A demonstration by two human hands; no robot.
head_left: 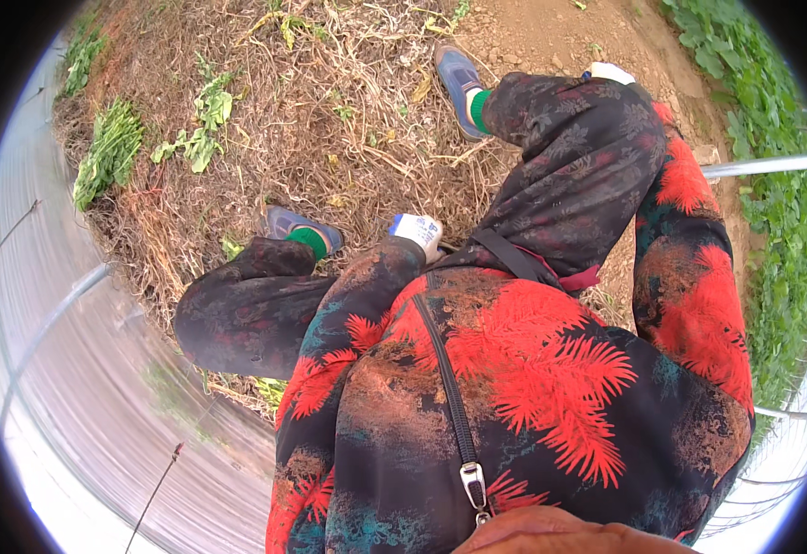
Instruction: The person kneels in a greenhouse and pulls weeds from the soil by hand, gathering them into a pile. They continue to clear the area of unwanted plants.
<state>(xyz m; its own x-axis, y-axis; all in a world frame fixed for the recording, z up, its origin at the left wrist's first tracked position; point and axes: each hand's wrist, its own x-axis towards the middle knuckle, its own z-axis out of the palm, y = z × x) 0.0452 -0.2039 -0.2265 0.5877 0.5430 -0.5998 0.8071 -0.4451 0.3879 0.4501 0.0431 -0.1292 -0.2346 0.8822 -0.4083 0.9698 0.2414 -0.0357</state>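
Observation:
My left hand [417, 234], in a white and blue work glove, is lowered between my bent legs, close to the dry straw; its fingers are mostly hidden by the sleeve and glove back. My right hand [610, 73], also in a white glove with a bit of blue, lies beyond my right knee and is largely covered by the patterned trouser leg. Whether either hand holds anything cannot be seen. Dry stalks and straw [376, 138] cover the ground before me. A bundle of green leafy stems [109, 149] lies to the left, with loose wilted leaves [211, 114] nearer the middle.
Bare soil [549, 34] runs along the right, beside a row of leafy green plants [777, 138]. A metal pipe [767, 167] juts in at the right. Clear plastic sheeting [64, 346] with a curved pipe [43, 325] borders the left. My shoes [457, 83] rest on straw.

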